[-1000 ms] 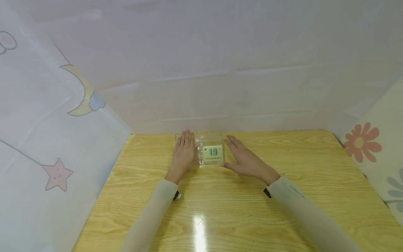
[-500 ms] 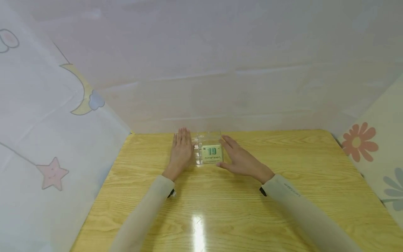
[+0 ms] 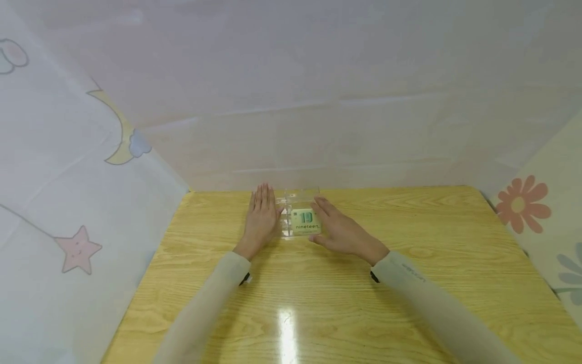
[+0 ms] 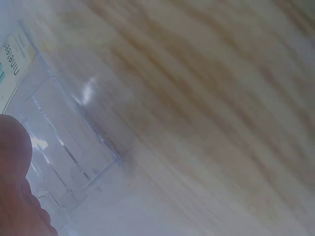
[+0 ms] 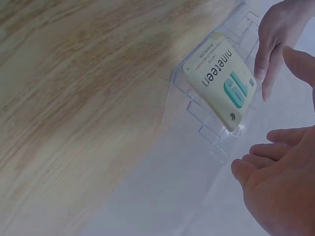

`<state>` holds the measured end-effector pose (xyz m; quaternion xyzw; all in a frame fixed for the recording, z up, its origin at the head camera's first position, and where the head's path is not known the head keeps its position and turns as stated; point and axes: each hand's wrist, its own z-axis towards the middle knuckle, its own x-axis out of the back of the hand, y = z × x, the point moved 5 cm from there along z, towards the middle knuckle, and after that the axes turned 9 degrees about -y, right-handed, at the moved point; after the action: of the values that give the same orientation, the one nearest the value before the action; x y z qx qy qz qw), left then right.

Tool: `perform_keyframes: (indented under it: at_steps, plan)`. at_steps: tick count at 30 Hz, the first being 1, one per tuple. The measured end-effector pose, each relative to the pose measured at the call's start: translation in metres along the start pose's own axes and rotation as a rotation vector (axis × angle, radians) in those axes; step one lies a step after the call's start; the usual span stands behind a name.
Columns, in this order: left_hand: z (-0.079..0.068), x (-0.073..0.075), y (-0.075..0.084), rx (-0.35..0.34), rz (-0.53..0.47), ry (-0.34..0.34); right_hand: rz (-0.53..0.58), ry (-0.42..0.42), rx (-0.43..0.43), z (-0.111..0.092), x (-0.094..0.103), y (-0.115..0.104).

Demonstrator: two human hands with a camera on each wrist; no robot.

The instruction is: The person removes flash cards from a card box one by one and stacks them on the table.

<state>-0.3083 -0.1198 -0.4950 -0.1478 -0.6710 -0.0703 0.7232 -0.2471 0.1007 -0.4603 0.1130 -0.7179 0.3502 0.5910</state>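
A clear plastic box (image 3: pixel 284 233) with thin dividers lies at the table's far edge. A stack of pale yellow-green cards (image 3: pixel 300 225), printed "19 nineteen", sits in its right part and looks several cards thick in the right wrist view. My left hand (image 3: pixel 261 217) rests with straight fingers over the box's left part, hiding much of it. My right hand (image 5: pixel 285 182) is spread at the right side, thumb and fingers apart around the cards' right edge, without gripping them. Whether its fingertips touch the box, I cannot tell.
The wooden table (image 3: pixel 318 313) stretches out in front of the box. Behind it hangs a pale cloth wall (image 3: pixel 291 126). Printed cloth sides stand left and right, with a pink star (image 3: pixel 81 250) and a red flower (image 3: pixel 518 205).
My right hand has moved left, and its fingers now overlap the cards' right edge in the head view. My left hand has shifted slightly left along the box, showing more of its dividers.
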Motion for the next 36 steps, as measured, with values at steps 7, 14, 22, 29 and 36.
perform_keyframes:
  at_steps: [7, 14, 22, 29, 36]
  plan:
    - [0.001, -0.003, -0.001, -0.011, 0.001, 0.021, -0.089, 0.018, 0.029, 0.002, -0.002, -0.001]
    - [0.002, -0.004, -0.001, -0.010, 0.012, 0.033, -0.133, 0.026, 0.030, 0.009, -0.006, 0.001]
    - [0.002, -0.007, -0.001, -0.006, -0.037, 0.040, -0.168, 0.018, 0.048, 0.018, -0.015, -0.001]
    - [0.001, -0.003, 0.000, -0.004, -0.031, 0.028, -0.231, 0.006, 0.061, 0.022, -0.019, -0.005]
    - [-0.001, -0.004, 0.000, 0.001, -0.039, 0.016, -0.282, 0.000, 0.087, 0.025, -0.021, -0.008]
